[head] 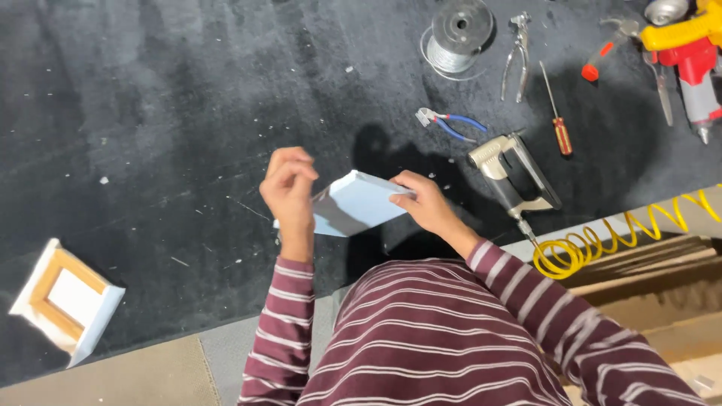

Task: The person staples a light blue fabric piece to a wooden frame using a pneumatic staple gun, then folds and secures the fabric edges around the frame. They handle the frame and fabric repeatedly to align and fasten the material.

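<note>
Small white stretched canvas, rectangular and flat (359, 204), held up off the dark carpeted desk (150, 113), between both hands, just above the striped maroon sleeves (421, 346). Tilted, long axis running from lower left to upper right, one corner pointing up and away.

Left hand (289, 188) at the canvas's left edge, fingers (295, 174) curled and pressed together, apparently pinching the edge or a fold of cloth there; exact contact hidden behind the knuckles. Right hand (421, 203) at the right edge, fingers (401, 197) laid over the top face and thumb beneath, clamping the canvas. Both hands touching it, neither nearer than the other; canvas lying straight between them, left hand slightly higher.

On the desk, well apart to the lower left: second small canvas lying face down, wooden stretcher frame showing (68, 301). Beyond the right hand: grey pneumatic staple gun (513, 174) with coiled yellow air hose (617, 237), blue-handled pliers (450, 124), red-handled screwdriver (558, 113), steel pincers (517, 56), spool of grey wire (457, 31), yellow and red power tool (688, 49) at the far corner. Staple gun nearest to the right hand, just beside it.
</note>
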